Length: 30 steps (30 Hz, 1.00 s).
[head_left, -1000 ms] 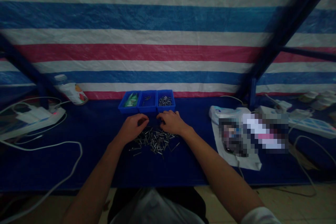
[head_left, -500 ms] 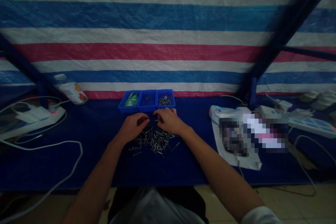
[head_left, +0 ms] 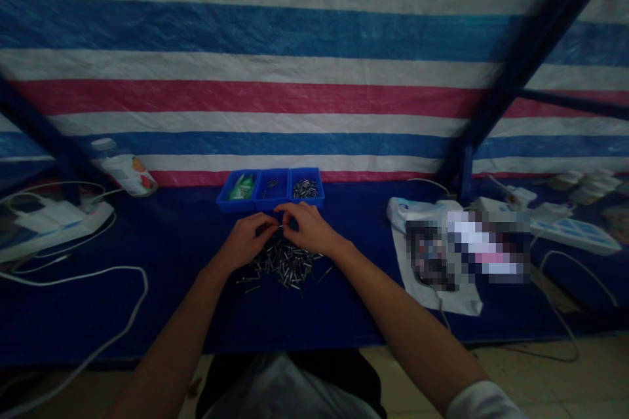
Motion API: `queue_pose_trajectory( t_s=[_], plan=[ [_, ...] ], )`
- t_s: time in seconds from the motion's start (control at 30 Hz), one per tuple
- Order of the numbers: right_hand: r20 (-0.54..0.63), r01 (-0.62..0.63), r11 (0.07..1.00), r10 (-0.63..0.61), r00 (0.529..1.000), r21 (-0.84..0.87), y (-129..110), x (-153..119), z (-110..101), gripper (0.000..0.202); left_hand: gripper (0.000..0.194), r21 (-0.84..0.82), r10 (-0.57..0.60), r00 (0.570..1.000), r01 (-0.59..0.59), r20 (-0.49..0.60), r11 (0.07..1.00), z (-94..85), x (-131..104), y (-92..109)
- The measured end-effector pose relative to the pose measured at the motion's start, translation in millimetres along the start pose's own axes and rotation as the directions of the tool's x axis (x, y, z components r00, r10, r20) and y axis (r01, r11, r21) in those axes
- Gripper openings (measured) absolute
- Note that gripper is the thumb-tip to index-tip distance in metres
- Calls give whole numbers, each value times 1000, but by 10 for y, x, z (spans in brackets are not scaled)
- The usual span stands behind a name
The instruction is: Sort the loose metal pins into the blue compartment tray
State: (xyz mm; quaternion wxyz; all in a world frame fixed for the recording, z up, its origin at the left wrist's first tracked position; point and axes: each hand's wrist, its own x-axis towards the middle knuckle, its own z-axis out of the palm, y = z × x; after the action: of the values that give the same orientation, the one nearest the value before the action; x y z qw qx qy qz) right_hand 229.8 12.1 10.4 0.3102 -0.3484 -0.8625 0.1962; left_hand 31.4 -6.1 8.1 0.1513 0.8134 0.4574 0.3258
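Observation:
My left hand (head_left: 251, 237) is closed in a pinch, thumb against fingers, above the far side of a loose pile of thin metal pins (head_left: 289, 266), like screws or rivets. A small shiny metal pin (head_left: 280, 227) shows at its fingertips. Close beside it on the right, my right hand (head_left: 308, 226) has curled fingers, its fingertips nearly meeting those of the left; what they hold is hidden. Just beyond the hands stands a blue three-part bin (head_left: 273, 203). Its left compartment holds a green-and-white packet (head_left: 242, 187), the middle one a few metal pieces, the right one many small metal pieces (head_left: 305, 189).
A bottle (head_left: 128, 173) leans at the back left near a white power strip (head_left: 73, 226) and cables. On the right, a white sheet (head_left: 462, 301) lies under blurred-out items, near another power strip (head_left: 574, 232). Slanted blue frame bars flank a striped tarp (head_left: 314, 72).
My right hand has moved slightly left, closer to my left hand, and a shiny pin now shows between the fingertips. The whole view has shifted a little.

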Motion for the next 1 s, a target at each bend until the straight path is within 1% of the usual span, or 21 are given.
queue_pose_trajectory(
  t_s=[0.13,0.3,0.37,0.43,0.5,0.53,0.63,0.7,0.77,0.8,0.87,0.93,1.0],
  plan=[
    [-46,-15,995,20,999,103,14,14,19,44,20,-35,-24,999,23,-39,999,-13,1,-2],
    [-78,-45,938,76,994,344,22,43,54,46,21,-69,-105,989,98,-106,993,-37,-5,7],
    [-101,-72,909,124,987,410,35,62,64,38,21,-95,-142,981,131,-129,987,-45,-5,19],
    [-117,-107,883,179,977,458,55,84,69,23,22,-121,-165,976,148,-141,981,-48,-3,30],
    [-124,-142,856,232,965,497,75,102,71,12,23,-142,-180,974,160,-136,977,-46,-3,37],
    [-130,-152,843,252,959,516,83,109,71,10,23,-151,-184,974,164,-131,975,-43,-3,38],
    [-150,-162,817,289,945,553,85,117,64,10,24,-170,-191,975,171,-110,970,-34,-7,36],
    [-157,-159,814,292,944,559,67,117,51,8,25,-179,-193,976,173,-98,969,-27,-10,30],
    [-143,-166,798,299,943,580,45,119,29,8,27,-181,-193,977,174,-91,968,-22,-13,21],
    [-136,-177,784,315,939,595,36,121,16,11,27,-178,-194,976,175,-95,968,-20,-14,16],
    [-138,-214,749,377,916,627,33,128,-14,22,28,-167,-202,973,182,-113,969,-19,-17,7],
    [-164,-254,710,463,871,656,57,136,-42,35,29,-150,-215,968,195,-126,969,-21,-20,0],
    [-188,-277,662,541,820,697,107,144,-60,41,33,-122,-220,968,205,-123,971,-24,-23,-6]
  ],
)
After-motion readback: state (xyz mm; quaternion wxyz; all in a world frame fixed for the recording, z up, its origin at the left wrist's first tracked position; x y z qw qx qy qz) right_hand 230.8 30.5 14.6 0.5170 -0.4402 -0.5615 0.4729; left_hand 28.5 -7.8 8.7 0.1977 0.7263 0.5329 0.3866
